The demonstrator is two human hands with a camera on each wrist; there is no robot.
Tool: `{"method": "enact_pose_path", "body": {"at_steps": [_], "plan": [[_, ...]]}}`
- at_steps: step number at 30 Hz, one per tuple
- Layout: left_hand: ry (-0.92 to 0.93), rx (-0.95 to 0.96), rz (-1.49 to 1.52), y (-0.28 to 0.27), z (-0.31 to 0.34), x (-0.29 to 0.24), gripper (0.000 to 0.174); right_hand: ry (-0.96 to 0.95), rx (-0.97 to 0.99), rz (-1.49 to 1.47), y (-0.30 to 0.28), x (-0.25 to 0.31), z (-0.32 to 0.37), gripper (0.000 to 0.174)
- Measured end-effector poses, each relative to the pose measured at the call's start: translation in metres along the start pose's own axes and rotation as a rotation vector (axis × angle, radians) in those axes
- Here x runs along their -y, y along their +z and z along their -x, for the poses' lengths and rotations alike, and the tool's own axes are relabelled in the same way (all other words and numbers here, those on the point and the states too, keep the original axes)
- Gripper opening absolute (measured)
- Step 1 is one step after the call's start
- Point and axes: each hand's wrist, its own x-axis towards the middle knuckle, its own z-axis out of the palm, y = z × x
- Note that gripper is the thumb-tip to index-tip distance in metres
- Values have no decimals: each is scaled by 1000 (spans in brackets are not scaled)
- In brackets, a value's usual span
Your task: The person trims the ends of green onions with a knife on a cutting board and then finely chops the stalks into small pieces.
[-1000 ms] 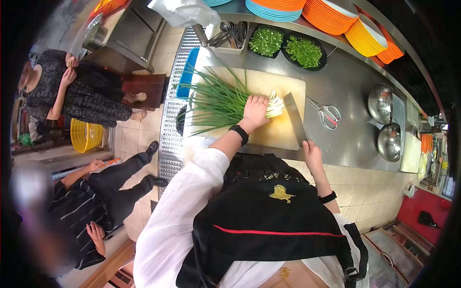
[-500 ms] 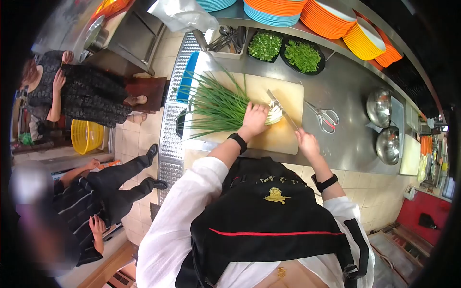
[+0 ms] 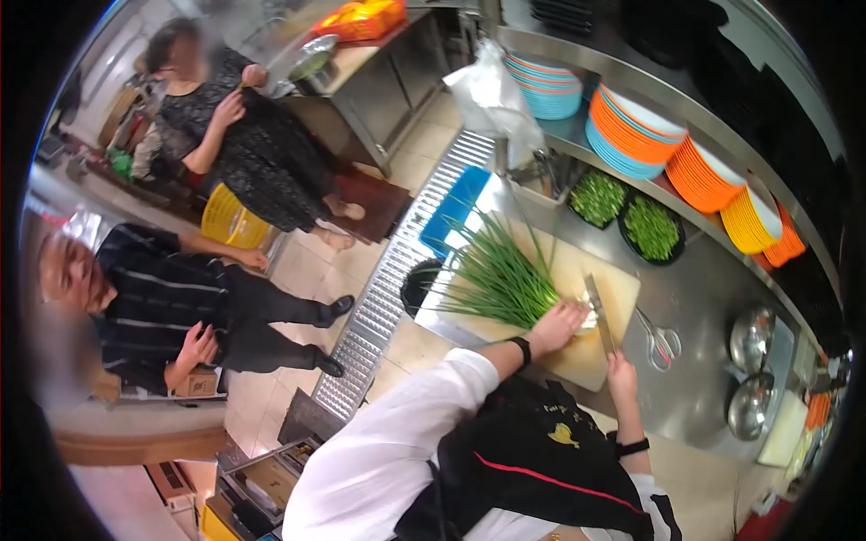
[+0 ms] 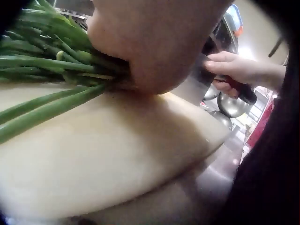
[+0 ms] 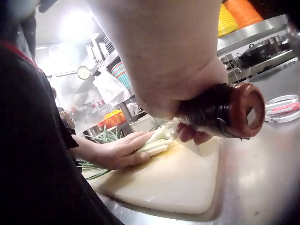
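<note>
A bunch of spring onions (image 3: 507,278) lies across a pale cutting board (image 3: 621,281), long green leaves fanning to the left. Over the bunch near its white ends (image 5: 158,143), my left hand (image 3: 557,329) grips the stalks. My right hand (image 3: 621,371) holds a kitchen knife (image 3: 599,314), fingers wrapped round its dark handle (image 5: 206,112). The blade stands right at the white ends, just beyond the left fingertips. In the left wrist view the left hand (image 4: 154,42) hides the cut ends and much of the blade.
Red-and-grey scissors (image 3: 663,344) lie right of the board, near two metal bowls (image 3: 752,341). Behind are dishes of chopped greens (image 3: 651,229) and a shelf of stacked plates (image 3: 636,131). A blue tray (image 3: 454,209) sits left. Two people stand beyond the floor grate (image 3: 397,270).
The head view has swung left, so the counter appears farther right and tilted. The knife moved from apart on the right to the white ends. The left hand keeps its hold.
</note>
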Motion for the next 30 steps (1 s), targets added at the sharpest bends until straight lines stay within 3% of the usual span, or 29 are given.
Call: {"method": "enact_pose_path", "body": {"at_steps": [2, 5, 10, 12, 17, 20, 22, 25, 30], "plan": [[-25, 19, 11, 0, 4, -5, 65, -22, 30, 1, -3, 0, -1, 28], [-63, -156, 35, 27, -1, -7, 59, -12, 42, 30, -1, -2, -2, 27], [-89, -114, 6, 30, -9, -8, 50, -45, 47, 29, -10, 4, -9, 26], [-139, -104, 133, 20, -8, -9, 42, -80, 29, 33, -13, 2, -3, 24], [-164, -324, 231, 15, -7, -7, 35, -100, 36, 22, -5, -10, -10, 21], [-125, -317, 205, 12, -8, -9, 39, -4, 155, 55, -12, 0, -9, 23], [-104, -241, 32, 13, -8, -10, 42, 5, 142, 18, -13, 4, -9, 28], [-106, -112, 35, 12, -9, -11, 42, 4, 143, -36, -18, 11, -8, 38], [-107, -188, 207, 8, -11, -5, 41, 33, 100, -81, -22, 14, -6, 45]]}}
